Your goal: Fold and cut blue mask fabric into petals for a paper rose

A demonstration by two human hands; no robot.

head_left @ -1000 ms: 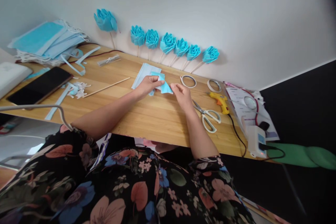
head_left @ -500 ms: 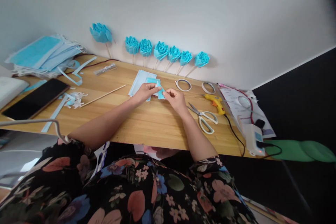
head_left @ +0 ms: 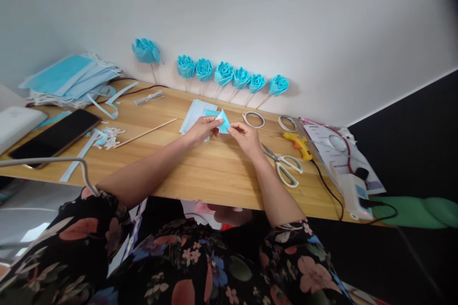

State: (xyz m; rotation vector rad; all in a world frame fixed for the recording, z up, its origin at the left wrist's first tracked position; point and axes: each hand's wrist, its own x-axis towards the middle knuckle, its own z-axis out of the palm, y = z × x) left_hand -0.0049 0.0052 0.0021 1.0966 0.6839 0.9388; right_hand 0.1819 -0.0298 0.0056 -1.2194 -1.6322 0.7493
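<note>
Both my hands meet over the middle of the wooden table [head_left: 200, 171]. My left hand [head_left: 202, 130] and my right hand [head_left: 245, 137] pinch a small folded piece of blue mask fabric [head_left: 223, 121] between their fingertips, held just above the tabletop. Under my left hand lies a flat pale blue mask piece [head_left: 195, 110]. A thin wooden stick [head_left: 145, 127] rests to the left of it.
Several blue fabric roses on sticks [head_left: 223, 74] lean on the wall. Scissors [head_left: 284, 164], a yellow glue gun [head_left: 297, 143] and two tape rings [head_left: 253, 119] lie right. A mask stack [head_left: 67, 76], a phone [head_left: 53, 137] and scraps [head_left: 103, 136] lie left.
My hands stayed together on the blue piece and folded it tighter into a small triangle. The camera view shifted slightly.
</note>
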